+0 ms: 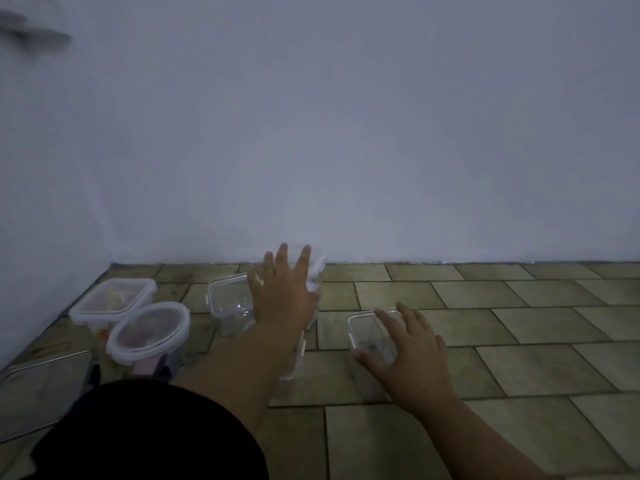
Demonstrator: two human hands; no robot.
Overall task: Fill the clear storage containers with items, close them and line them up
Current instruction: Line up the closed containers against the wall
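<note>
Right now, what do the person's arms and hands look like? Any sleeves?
Both forearms are bare, with no sleeves, gloves or watch showing. The left hand has a pale glint on one finger, too blurred to name. The right hand shows nothing worn. Black clothing sits by the left arm.

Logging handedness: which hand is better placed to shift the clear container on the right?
Right, probably: the right hand rests on that container; the left hand is farther off, near the wall.
</note>
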